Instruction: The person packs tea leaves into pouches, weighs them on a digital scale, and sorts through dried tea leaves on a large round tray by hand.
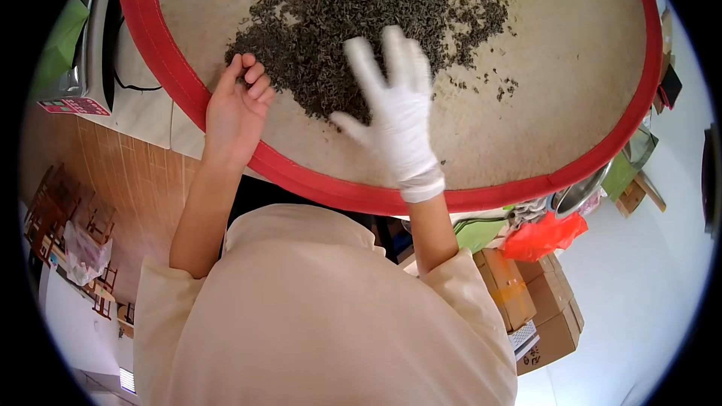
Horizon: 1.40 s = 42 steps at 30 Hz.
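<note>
A heap of dark, curled dried leaves, which look like tea, lies spread on a round tan cloth tray with a red fabric rim. My right hand wears a white glove. Its fingers are spread over the near side of the heap, slightly blurred, holding nothing visible. Bare and palm up, my left hand is over the left rim at the edge of the leaves. Its fingers curl in with thumb and forefinger close together; whatever is between them, if anything, is too small to make out.
A silver machine with a pink panel stands left of the tray. Cardboard boxes, a red plastic bag and a metal bowl are at the lower right. Wooden chairs stand on the floor at far left.
</note>
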{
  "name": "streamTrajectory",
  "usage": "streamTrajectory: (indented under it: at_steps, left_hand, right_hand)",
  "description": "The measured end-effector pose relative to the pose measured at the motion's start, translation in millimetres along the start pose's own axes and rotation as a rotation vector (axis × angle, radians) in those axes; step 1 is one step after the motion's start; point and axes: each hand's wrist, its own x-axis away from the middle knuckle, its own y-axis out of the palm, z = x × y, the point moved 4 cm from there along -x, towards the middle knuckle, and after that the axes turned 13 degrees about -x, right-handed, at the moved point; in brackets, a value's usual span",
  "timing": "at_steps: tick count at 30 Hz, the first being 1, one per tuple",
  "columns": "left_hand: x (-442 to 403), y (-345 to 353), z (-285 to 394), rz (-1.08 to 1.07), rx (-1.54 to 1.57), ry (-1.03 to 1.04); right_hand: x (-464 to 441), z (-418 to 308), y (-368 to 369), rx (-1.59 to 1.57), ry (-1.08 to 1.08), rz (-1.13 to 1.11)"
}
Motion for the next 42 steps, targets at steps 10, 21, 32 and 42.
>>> streamTrajectory:
  at_steps: [10, 21, 32, 42]
  left_hand:
    - [4.2, 0.0, 1.2, 0.014, -0.002, -0.006]
    - [5.1, 3.2, 5.0, -0.026, 0.027, 0.009]
    - [3.9, 6.7, -3.8, -0.047, -0.007, -0.032]
    - [3.3, 5.5, -8.7, -0.028, -0.026, -0.056]
  right_hand:
    - [-57.8, 37.7, 13.2, 0.278, 0.097, -0.065]
    - [-23.1, 86.3, -17.6, -0.200, 0.271, 0.225]
    - [31.8, 78.1, -29.0, -0.825, 0.520, 0.231]
    - [-1.1, 44.4, -20.5, -0.213, 0.289, 0.242]
